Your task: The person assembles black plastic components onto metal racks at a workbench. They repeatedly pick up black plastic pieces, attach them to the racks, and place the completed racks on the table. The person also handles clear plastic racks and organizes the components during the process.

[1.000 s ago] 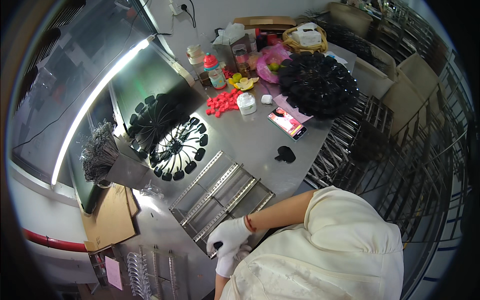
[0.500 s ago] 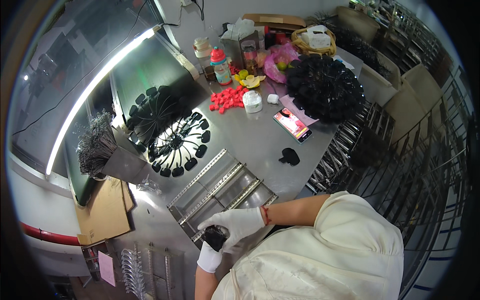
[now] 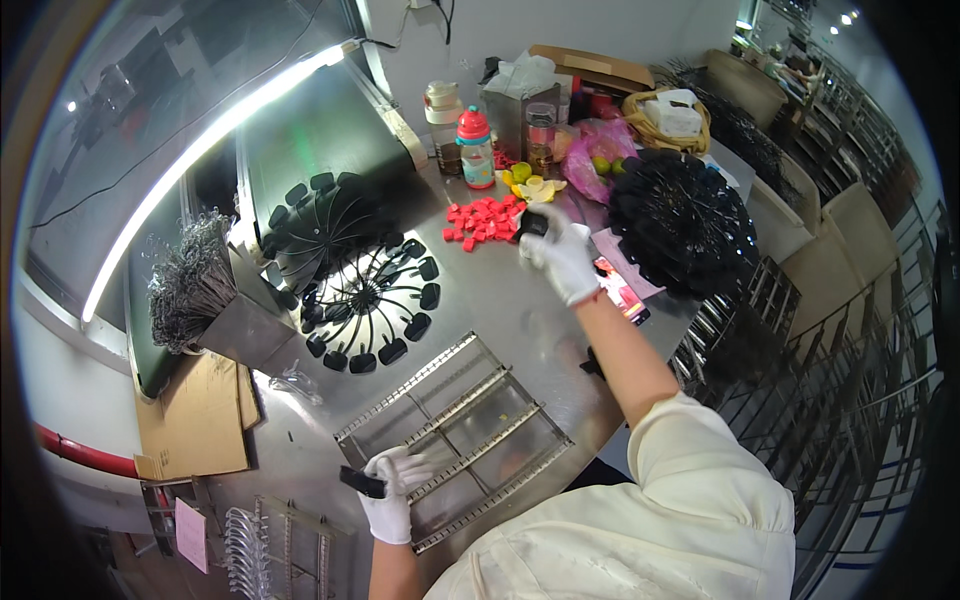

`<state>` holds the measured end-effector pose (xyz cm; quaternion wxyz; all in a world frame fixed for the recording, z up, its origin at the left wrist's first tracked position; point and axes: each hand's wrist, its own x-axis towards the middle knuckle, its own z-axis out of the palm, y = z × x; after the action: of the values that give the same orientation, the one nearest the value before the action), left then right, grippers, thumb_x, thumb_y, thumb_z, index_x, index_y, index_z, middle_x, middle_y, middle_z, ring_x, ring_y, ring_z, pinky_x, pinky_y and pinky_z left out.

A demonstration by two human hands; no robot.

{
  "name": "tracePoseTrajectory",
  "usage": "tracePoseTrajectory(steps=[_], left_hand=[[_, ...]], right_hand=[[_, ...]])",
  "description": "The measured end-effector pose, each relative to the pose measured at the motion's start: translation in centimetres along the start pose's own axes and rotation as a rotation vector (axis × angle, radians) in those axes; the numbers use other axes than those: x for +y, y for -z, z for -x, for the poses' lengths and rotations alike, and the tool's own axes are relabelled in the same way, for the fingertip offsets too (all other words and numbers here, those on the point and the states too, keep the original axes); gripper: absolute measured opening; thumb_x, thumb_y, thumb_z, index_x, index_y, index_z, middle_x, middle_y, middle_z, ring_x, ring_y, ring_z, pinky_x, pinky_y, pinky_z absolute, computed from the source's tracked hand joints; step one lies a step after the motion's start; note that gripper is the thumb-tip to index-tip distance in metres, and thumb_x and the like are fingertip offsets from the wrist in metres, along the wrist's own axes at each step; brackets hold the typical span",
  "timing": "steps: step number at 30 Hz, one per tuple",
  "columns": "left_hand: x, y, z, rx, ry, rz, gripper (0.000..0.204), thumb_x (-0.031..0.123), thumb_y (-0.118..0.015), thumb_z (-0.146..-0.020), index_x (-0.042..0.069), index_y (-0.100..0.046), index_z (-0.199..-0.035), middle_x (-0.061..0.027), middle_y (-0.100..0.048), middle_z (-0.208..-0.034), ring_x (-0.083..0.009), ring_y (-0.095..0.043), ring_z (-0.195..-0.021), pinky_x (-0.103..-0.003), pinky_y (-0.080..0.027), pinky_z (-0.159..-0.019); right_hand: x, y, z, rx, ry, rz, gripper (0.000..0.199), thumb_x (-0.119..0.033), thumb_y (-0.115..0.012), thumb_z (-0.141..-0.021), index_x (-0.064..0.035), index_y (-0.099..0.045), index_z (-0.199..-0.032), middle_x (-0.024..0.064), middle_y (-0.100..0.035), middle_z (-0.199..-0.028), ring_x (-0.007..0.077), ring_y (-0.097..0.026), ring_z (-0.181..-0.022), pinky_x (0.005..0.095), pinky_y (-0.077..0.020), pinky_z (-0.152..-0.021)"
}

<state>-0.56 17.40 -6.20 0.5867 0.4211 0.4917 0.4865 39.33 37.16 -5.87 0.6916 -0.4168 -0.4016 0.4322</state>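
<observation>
My left hand [image 3: 390, 495], in a white glove, is over the left edge of a metal rack [image 3: 455, 435]. A small flat black piece [image 3: 362, 482] is gripped in it and sticks out to the left. My right hand [image 3: 562, 262], also gloved in white, is stretched far across the table beside a pile of small red pieces [image 3: 483, 222]. Its curled fingers hold a dark, rounded thing [image 3: 533, 224] whose kind I cannot make out. The white jar that stood there is mostly hidden by this hand. A lit phone [image 3: 622, 292] is partly behind the right wrist.
Black paddle-like pieces on curved arms form a wheel [image 3: 365, 295] at the left. A bigger black cluster [image 3: 685, 222] stands at the right. Bottles [image 3: 475, 150], fruit and a pink bag [image 3: 597, 155] are at the back. A metal box of thin wires [image 3: 245, 330] stands left, near cardboard [image 3: 195, 420].
My right hand has left the other hand and reached far across to the red pieces, holding the dark thing. My left hand now holds the black piece alone. The view has shifted slightly.
</observation>
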Motion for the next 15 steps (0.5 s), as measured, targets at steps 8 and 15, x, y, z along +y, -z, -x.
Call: tracePoseTrajectory(steps=[8,15], left_hand=[[-1.0,3.8,1.3,0.255,-0.108,-0.069,0.046,0.036,-0.052,-0.111,-0.008,-0.059,-0.122,-0.0202,-0.075,-0.099,-0.0254,-0.075,-0.082,-0.034,-0.062,-0.076],[-1.9,4.4,2.6,0.106,-0.186,-0.092,0.043,0.032,-0.049,-0.112,-0.006,-0.06,-0.127,-0.0169,-0.076,-0.104,-0.0226,-0.074,-0.093,-0.036,-0.058,-0.088]], right_hand=[[4.3,4.6,-6.8,-0.111,0.07,0.401,0.042,-0.013,-0.074,-0.091,-0.0158,-0.065,-0.132,0.0055,-0.068,-0.114,0.021,-0.069,-0.094,0.0361,-0.0575,-0.088],[3.1,-14.9,9.5,-0.694,-0.334,-0.422,0.057,0.0,-0.067,-0.09,-0.0144,-0.052,-0.143,0.0174,-0.062,-0.132,0.031,-0.061,-0.127,0.0509,-0.052,-0.107]])
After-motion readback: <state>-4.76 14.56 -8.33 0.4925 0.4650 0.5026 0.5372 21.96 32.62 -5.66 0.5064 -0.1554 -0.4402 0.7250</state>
